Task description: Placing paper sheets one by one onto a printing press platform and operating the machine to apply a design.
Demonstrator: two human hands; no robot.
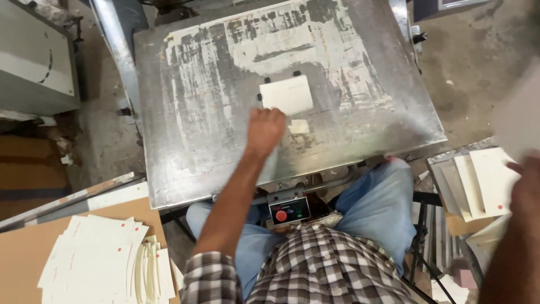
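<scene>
Across the middle of the view, a big grey metal plate [185, 163], tilted, scratched and patchy with worn white marks. Below its front edge, a small black box [289, 211] with one red button and a little green one. Under that, blue trousers and a checked shirt, seen from above.

At the lower left, a brown board [22, 253] carrying a spread pile of white cards [93, 264], some with tiny red dots. At the right, a second stack of white cards [486, 180], leaning and fanned out on a grey stand.

Near the middle of the plate, one white card [287, 94], lying flat against small black stops at its top and left edges. Just below it and a bit to the right, a small pale scrap [298, 126].

Left hand [264, 130] out over the plate, curled into a loose fist, knuckles up, just under the white card's lower left corner and close beside the scrap. Fingers tucked under, so hard to tell whether anything sits between them, or whether touching the card.

Right hand [526, 183] at the far right edge, blurred, resting by the fanned stack on the stand. Too blurred to tell open or closed, or holding a card or not.
</scene>
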